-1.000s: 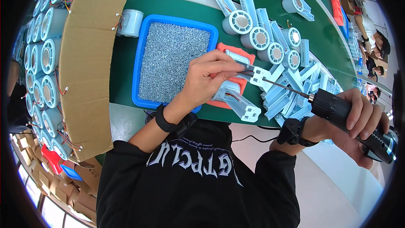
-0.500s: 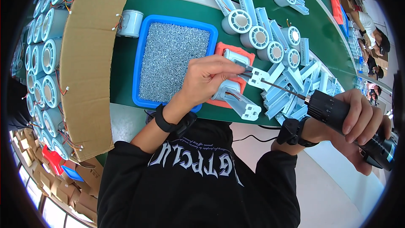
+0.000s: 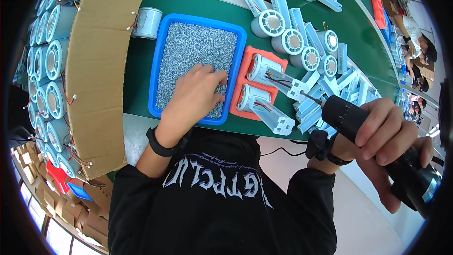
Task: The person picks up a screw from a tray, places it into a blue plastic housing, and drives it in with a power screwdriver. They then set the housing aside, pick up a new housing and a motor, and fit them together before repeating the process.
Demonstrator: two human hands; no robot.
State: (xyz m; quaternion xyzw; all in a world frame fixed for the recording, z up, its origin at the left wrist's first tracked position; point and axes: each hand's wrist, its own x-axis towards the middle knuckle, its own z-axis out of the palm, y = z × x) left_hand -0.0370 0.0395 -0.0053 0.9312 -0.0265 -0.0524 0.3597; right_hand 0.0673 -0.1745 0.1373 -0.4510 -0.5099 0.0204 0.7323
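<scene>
My left hand [image 3: 196, 92] lies over a blue tray [image 3: 155, 66] of small silver screws [image 3: 198, 42], fingers bent down onto them, thumb and index finger apart. In my right hand [image 3: 389, 137] is a black electric screwdriver [image 3: 347, 118]. Its bit reaches the white end of the upper light-blue motor housing with a channel-shaped arm [image 3: 281, 82]. That housing rests in a red-orange holder [image 3: 239, 87], beside a second such housing [image 3: 266, 108]. Wires show inside both arms. Whether the bit touches a screw is too small to tell.
Light-blue round motor housings [image 3: 269, 22] and loose channel pieces [image 3: 325, 97] crowd the green table's right side. One housing [image 3: 147, 22] stands behind the tray's left corner. At left, a cardboard sheet [image 3: 101, 75] borders stacked housings [image 3: 56, 59]. Other people [image 3: 415, 38] work at far right.
My left hand has moved from the upper housing's arm down-left onto the screws. The screwdriver has shifted slightly left, and its bit stays at the arm's end.
</scene>
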